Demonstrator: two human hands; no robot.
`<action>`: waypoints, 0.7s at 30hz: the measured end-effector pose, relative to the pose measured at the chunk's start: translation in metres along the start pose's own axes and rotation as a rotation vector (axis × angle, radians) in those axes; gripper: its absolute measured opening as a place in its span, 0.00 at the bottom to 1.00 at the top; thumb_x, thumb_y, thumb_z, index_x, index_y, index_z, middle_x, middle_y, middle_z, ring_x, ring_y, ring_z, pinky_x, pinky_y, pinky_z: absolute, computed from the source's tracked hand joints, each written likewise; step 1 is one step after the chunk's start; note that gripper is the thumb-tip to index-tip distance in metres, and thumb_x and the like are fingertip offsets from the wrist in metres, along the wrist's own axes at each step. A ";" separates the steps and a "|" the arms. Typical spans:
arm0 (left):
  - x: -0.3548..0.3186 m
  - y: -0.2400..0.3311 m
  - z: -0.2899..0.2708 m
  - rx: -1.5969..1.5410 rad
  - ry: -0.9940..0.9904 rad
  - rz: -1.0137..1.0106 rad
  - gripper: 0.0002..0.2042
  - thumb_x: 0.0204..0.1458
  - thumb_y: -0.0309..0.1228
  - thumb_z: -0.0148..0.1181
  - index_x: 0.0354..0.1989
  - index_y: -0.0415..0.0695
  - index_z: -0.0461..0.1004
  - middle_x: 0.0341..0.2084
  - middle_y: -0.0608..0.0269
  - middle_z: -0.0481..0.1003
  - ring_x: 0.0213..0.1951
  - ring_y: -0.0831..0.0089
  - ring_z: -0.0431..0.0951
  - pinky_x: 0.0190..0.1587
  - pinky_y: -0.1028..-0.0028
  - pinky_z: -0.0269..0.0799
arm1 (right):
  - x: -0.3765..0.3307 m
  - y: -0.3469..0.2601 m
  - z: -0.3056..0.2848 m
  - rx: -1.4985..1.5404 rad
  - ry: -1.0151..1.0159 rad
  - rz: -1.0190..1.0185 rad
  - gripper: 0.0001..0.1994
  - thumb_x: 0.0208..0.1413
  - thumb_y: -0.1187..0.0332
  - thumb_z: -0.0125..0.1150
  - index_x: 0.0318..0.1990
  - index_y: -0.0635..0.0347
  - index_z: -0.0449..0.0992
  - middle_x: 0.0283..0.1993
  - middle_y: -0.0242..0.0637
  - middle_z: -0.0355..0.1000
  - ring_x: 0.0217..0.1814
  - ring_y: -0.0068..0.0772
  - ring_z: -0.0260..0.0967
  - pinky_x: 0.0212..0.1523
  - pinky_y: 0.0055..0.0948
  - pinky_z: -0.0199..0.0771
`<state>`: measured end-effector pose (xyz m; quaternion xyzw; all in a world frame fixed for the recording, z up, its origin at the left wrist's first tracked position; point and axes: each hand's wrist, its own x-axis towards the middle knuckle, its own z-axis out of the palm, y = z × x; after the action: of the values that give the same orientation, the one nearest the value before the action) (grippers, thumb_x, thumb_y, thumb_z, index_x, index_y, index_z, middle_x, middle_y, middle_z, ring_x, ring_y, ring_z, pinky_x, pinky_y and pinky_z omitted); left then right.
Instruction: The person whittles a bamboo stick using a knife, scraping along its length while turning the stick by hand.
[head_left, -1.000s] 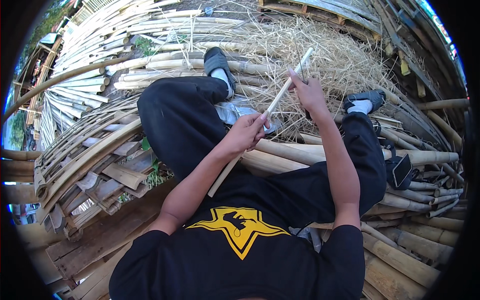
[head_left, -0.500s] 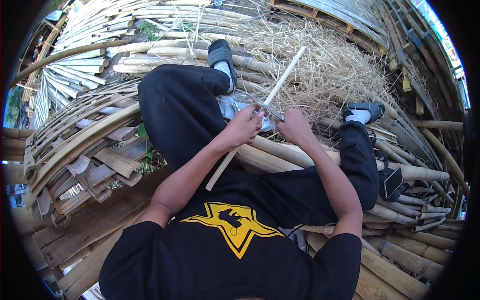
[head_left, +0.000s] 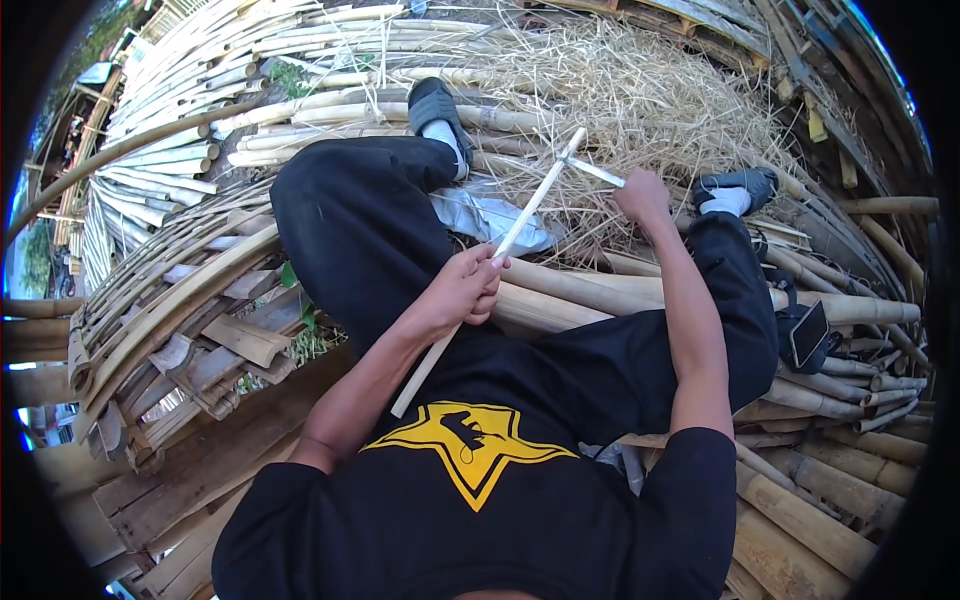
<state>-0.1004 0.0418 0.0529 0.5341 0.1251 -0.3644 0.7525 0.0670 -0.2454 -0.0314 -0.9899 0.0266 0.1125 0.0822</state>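
Observation:
I sit on a heap of bamboo in black trousers and a black shirt. My left hand point(head_left: 465, 288) is closed around a long pale bamboo strip point(head_left: 530, 208), which slants from my lap up and away to the right. My right hand point(head_left: 640, 193) grips a knife whose grey blade point(head_left: 596, 171) meets the far tip of the strip, crossing it. A crumpled grey sheet point(head_left: 478, 213) lies by my left knee, under the strip.
Straw-like bamboo shavings point(head_left: 640, 90) pile up beyond my feet. Split bamboo slats point(head_left: 190, 300) stack at my left, thick round poles point(head_left: 830, 480) at my right. A dark phone point(head_left: 806, 335) rests on poles beside my right leg.
My right hand slid back toward my left hand along the strip, then out again to the strip's far tip with the blade. My left hand kept its grip.

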 end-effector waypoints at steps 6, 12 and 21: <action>-0.030 0.001 -0.011 0.057 -0.003 -0.029 0.08 0.64 0.34 0.41 0.40 0.43 0.62 0.16 0.75 0.54 0.12 0.89 0.48 0.13 0.85 0.44 | 0.022 0.117 0.009 0.361 0.099 0.477 0.21 0.47 0.58 0.51 0.40 0.70 0.76 0.45 0.59 0.72 0.50 0.54 0.70 0.50 0.44 0.69; 0.006 -0.003 -0.027 0.131 0.049 0.090 0.08 0.63 0.34 0.43 0.41 0.43 0.63 0.20 0.71 0.63 0.13 0.90 0.52 0.13 0.86 0.49 | 0.000 -0.015 -0.017 0.313 0.086 -0.040 0.20 0.51 0.57 0.52 0.30 0.71 0.77 0.29 0.61 0.72 0.36 0.59 0.72 0.41 0.47 0.71; 0.022 0.008 -0.019 0.383 0.212 0.216 0.10 0.62 0.35 0.45 0.39 0.40 0.67 0.16 0.72 0.63 0.16 0.86 0.57 0.17 0.82 0.52 | -0.073 -0.092 -0.023 0.282 -0.154 -0.237 0.21 0.49 0.53 0.58 0.27 0.69 0.77 0.27 0.57 0.73 0.33 0.55 0.74 0.38 0.46 0.73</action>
<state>-0.0757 0.0504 0.0382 0.7127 0.0742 -0.2408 0.6547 0.0073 -0.1560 0.0221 -0.9532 -0.0808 0.1724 0.2347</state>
